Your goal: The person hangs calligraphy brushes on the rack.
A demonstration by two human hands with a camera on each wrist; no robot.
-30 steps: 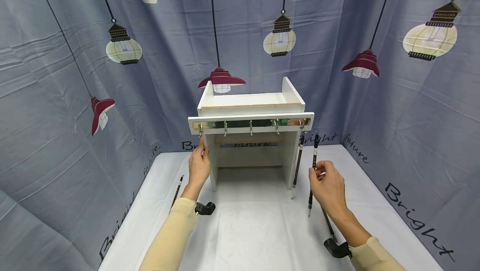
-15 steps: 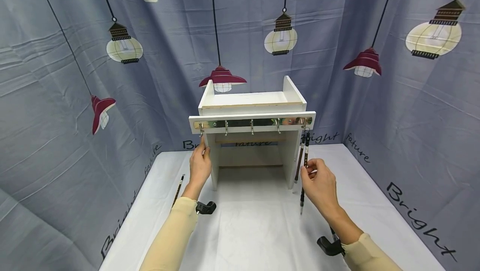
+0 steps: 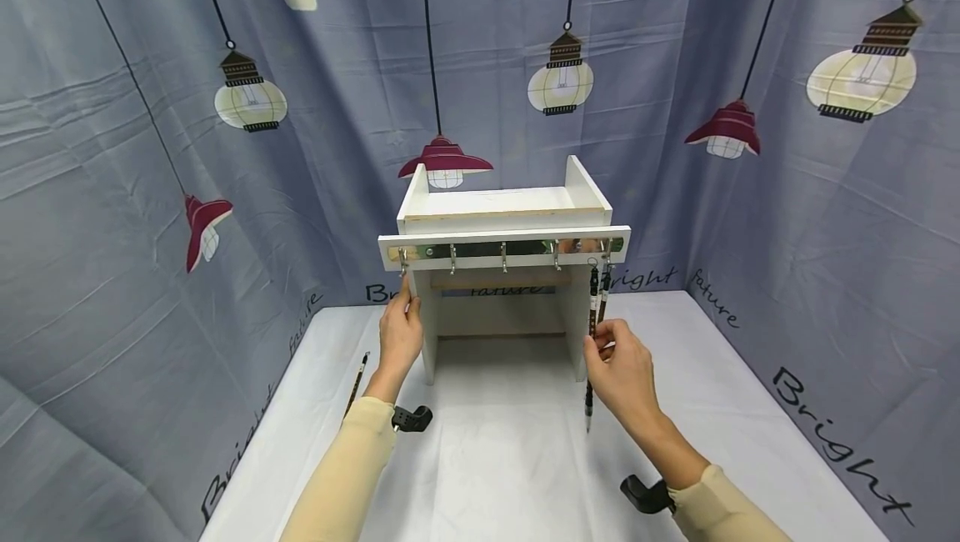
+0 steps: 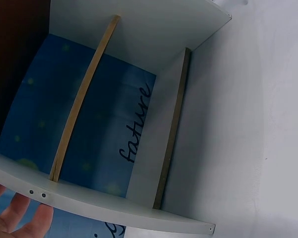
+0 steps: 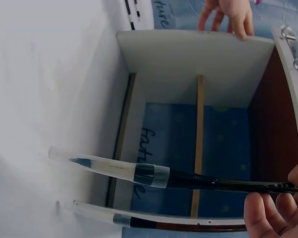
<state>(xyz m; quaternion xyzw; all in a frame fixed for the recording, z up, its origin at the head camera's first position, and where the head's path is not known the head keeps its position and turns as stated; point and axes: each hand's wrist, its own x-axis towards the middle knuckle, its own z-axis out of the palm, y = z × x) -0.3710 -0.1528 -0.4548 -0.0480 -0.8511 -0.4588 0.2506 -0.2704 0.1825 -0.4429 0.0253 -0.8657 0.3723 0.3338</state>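
My right hand (image 3: 619,367) pinches a calligraphy brush (image 3: 589,392) that hangs tip down, its cord loop close below the hook rail (image 3: 480,262). In the right wrist view, this brush (image 5: 151,175) has a clear cap over its bristles. A second brush (image 3: 604,288) hangs from the rightmost hook, just behind the held one. My left hand (image 3: 399,333) rests its extended fingers against the left side panel of the white shelf (image 3: 495,217). The left wrist view shows those fingertips (image 4: 39,218) on the panel's outer side.
A further brush (image 3: 357,379) lies on the white tablecloth (image 3: 495,459) left of the shelf. Bare hooks run along the rail left of the hanging brush. A lamp-printed curtain (image 3: 480,50) closes in the back and sides.
My right hand has carried its brush leftward, from right of the hanging brush to in front of it by the shelf's right panel. My left hand has stayed on the left panel.
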